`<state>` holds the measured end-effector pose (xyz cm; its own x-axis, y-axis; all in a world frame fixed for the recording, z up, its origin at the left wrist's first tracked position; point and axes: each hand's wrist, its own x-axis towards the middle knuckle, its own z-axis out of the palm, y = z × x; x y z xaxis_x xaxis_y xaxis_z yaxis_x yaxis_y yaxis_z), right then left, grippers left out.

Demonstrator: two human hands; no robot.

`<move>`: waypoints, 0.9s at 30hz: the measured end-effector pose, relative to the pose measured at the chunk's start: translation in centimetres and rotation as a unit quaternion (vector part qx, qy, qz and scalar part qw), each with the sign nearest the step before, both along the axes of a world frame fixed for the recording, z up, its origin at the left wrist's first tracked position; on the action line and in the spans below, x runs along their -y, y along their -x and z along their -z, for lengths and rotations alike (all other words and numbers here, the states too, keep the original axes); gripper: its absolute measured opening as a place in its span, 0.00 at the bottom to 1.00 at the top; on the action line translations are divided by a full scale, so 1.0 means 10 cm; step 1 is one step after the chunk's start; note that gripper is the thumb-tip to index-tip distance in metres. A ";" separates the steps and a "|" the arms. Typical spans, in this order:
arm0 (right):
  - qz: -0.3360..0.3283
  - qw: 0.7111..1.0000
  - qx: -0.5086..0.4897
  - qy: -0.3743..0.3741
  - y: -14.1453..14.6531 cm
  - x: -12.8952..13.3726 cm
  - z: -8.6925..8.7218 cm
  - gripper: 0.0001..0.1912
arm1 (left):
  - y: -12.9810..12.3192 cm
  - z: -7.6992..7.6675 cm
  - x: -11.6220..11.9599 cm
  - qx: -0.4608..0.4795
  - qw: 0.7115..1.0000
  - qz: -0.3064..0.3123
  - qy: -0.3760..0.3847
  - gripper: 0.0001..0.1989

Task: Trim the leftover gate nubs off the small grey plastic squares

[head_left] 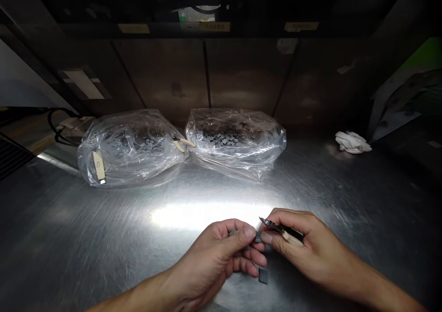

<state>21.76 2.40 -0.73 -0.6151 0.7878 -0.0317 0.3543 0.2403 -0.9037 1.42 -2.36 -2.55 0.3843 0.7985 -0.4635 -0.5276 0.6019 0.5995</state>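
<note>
Between the thumb and fingers of my left hand [231,247] is a small grey plastic piece [258,237], partly hidden by the fingertips. My right hand [304,245] is wrapped round a pair of nippers [276,227] with dark jaws and a cream-coloured handle part, tips pointing up and left. My right thumb and fingertip also meet the grey piece at its right side. Just below my left fingers shows another flat grey piece [263,275]; whether it touches them I cannot tell.
Two clear plastic bags, a left bag [138,164] and a right bag [241,158], hold many small grey pieces on the metal table [103,238]. A cream-handled tool [183,144] lies between them. A labelled cutter [98,166] rests at left, crumpled white cloth or paper [352,142] at right.
</note>
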 end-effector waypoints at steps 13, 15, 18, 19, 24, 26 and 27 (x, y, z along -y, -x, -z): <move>-0.011 1.000 -0.028 0.003 -0.02 0.00 -0.06 0.10 | 0.03 -0.08 -0.05 0.019 0.999 0.008 0.024 0.07; -0.013 0.999 -0.033 0.005 -0.02 0.00 -0.07 0.09 | 0.03 -0.08 -0.05 0.016 1.000 0.008 0.023 0.07; -0.013 0.999 -0.035 -0.003 -0.02 0.01 -0.08 0.09 | 0.03 -0.08 -0.05 0.014 1.000 0.010 0.017 0.07; -0.013 0.999 -0.032 -0.006 -0.02 0.01 -0.08 0.09 | 0.03 -0.07 -0.05 0.013 1.000 0.010 0.017 0.08; -0.008 1.000 -0.022 -0.003 -0.01 0.01 -0.08 0.07 | 0.02 -0.07 -0.05 0.008 1.000 0.011 0.016 0.08; -0.006 1.000 -0.019 -0.005 -0.01 0.02 -0.08 0.07 | 0.02 -0.07 -0.04 0.005 1.000 0.010 0.017 0.08; -0.005 1.000 -0.018 -0.006 -0.01 0.02 -0.07 0.06 | 0.02 -0.07 -0.04 0.004 1.000 0.008 0.017 0.08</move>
<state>21.83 2.19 0.02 -0.6239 0.7815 -0.0009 0.3195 0.2540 -0.9129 1.22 -1.99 -1.84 0.4015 0.7759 -0.4866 -0.5220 0.6304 0.5745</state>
